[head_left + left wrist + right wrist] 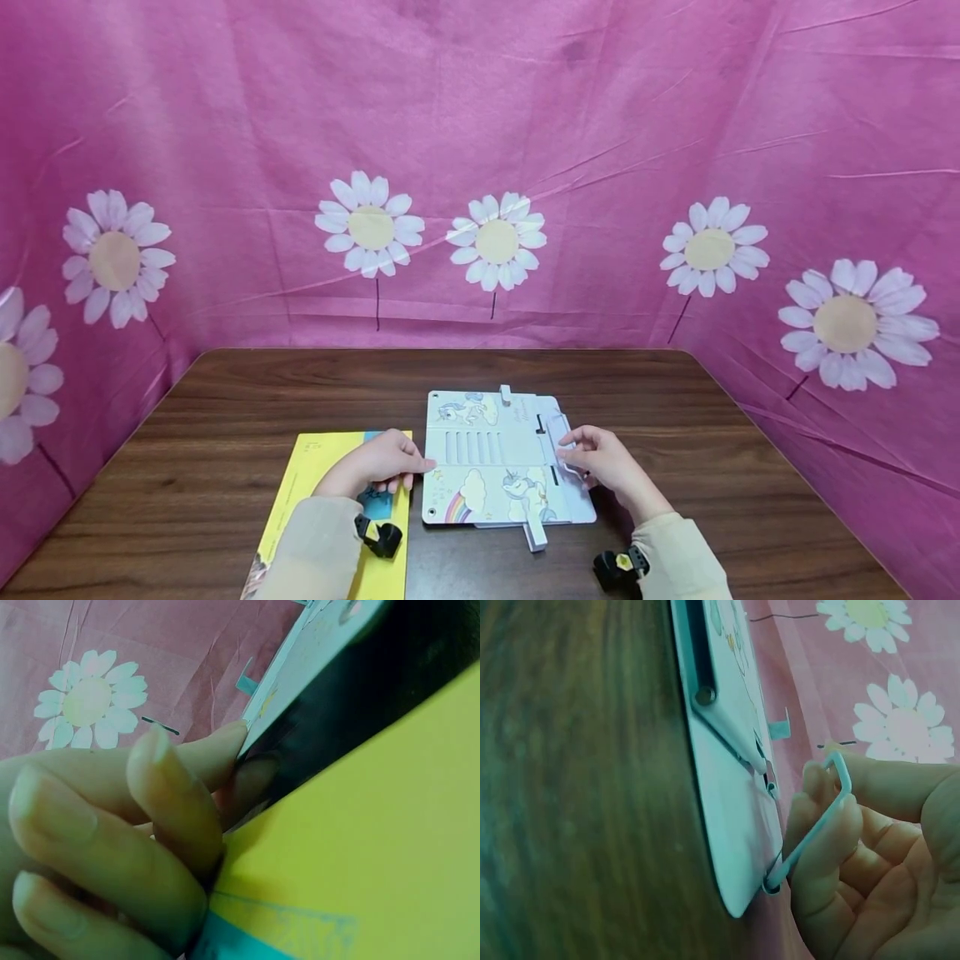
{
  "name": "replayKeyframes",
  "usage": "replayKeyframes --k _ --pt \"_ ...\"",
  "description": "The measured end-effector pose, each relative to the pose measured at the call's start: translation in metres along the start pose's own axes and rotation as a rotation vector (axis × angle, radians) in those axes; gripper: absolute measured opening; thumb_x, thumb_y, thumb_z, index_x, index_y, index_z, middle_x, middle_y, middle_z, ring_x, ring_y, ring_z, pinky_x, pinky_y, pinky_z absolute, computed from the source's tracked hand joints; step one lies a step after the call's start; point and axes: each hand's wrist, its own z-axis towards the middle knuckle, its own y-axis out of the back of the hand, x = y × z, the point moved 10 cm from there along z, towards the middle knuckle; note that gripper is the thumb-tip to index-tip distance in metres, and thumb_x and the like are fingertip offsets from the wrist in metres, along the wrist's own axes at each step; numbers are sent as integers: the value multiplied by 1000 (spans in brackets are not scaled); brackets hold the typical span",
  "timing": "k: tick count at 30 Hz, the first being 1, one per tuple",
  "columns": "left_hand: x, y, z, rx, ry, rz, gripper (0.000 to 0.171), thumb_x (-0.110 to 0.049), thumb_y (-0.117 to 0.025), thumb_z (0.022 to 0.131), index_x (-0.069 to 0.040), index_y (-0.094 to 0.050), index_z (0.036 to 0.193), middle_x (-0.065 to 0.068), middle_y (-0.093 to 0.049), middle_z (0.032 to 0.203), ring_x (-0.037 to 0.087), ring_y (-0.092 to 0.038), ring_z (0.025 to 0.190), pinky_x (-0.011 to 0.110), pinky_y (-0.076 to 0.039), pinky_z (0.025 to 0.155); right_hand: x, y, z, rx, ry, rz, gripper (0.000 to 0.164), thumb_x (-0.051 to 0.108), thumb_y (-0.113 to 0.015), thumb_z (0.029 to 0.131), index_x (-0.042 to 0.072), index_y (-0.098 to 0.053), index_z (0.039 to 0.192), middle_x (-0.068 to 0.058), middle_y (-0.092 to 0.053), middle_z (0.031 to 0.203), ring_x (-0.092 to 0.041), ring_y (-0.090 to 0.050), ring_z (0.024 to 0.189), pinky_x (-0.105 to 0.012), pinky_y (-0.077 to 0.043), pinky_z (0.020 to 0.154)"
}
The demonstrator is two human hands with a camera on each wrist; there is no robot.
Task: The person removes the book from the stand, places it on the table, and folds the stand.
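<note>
A white folding book stand (521, 454) with unicorn, cloud and rainbow drawings lies flat on the table. My left hand (375, 462) pinches its left edge with the fingertips, the other fingers curled over the yellow book (322, 467). In the left wrist view, one fingertip meets the stand's edge (259, 724) and another lies just under it. My right hand (609, 460) grips a pale bent support loop (810, 838) at the stand's right end, thumb on one side and fingers on the other. The loop slants up from the panel.
White clips stick out at the stand's far edge (506, 396) and near edge (535, 535). The dark wooden table (225, 400) backs onto a pink curtain (480, 100) printed with daisies. A black wrist camera (382, 537) sits on the left wrist, another (618, 568) on the right.
</note>
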Motion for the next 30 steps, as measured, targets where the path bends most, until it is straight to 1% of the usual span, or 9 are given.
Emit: replayKeyframes --k 6,13,20,30 --pt "0 0 0 -1 3 3 40 -32 -70 92 -9 -63 60 -4 -50 48 5 -35 39 16 -30 40 -4 -1 0 -3 -22 -36 23 14 -72 90 -2 -64 103 -2 -52 69 -16 -48 62 -27 -46 51" --pt "0 0 1 1 9 12 40 -33 -70 93 -9 -64 61 -4 -51 48 5 -36 38 16 -28 40 -1 -7 0 16 24 -90 21 13 -72 89 -4 -64 99 -1 -52 69 -15 -49 62 -28 -48 51" --pt "0 0 1 5 14 16 40 -33 -69 93 -10 -63 61 -4 -51 47 5 -37 38 17 -26 39 -2 -9 0 27 18 -112 18 11 -73 89 -3 -65 98 0 -52 69 -14 -49 61 -26 -47 51" --pt "-1 0 0 1 9 23 41 -32 -69 93 -9 -63 60 -5 -50 47 5 -35 39 16 -28 39 3 -15 -3 118 77 -103 23 6 -74 87 -7 -62 102 0 -53 71 -14 -50 61 -25 -47 52"
